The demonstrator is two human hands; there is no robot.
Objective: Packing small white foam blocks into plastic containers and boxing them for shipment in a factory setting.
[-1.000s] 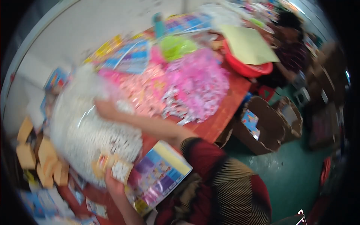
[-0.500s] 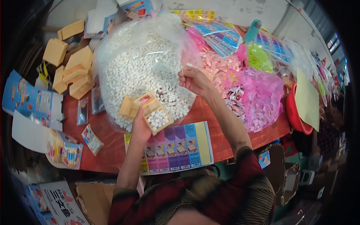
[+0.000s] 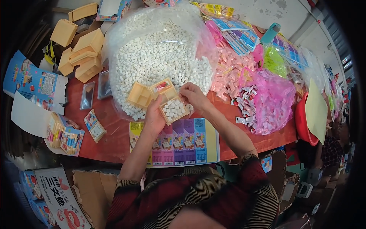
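My left hand (image 3: 154,116) grips a cream plastic compartment box (image 3: 168,95), tilted over the edge of a big clear bag. Small white pieces (image 3: 175,109) fill its near compartment, and a colourful wrapped packet (image 3: 160,86) lies in the far one. At the right edge of this box is my right hand (image 3: 193,96), fingers pinched together; whatever they hold is hidden. Another cream box (image 3: 139,95), its compartments bare, rests on the white pieces just left of the held one. The clear bag (image 3: 156,42) is heaped with similar white pieces.
Pink sachets (image 3: 228,68) and a pink plastic bag (image 3: 277,99) of wrapped packets lie to the right, before a red basin (image 3: 303,120). Printed card sheets (image 3: 183,143) lie at the front edge. Stacked cream boxes (image 3: 85,47) and a filled pack (image 3: 95,126) are on the left.
My right hand has come down and left from above the pink sachets to the held box. The head view has shifted a little. My left hand still holds the box.
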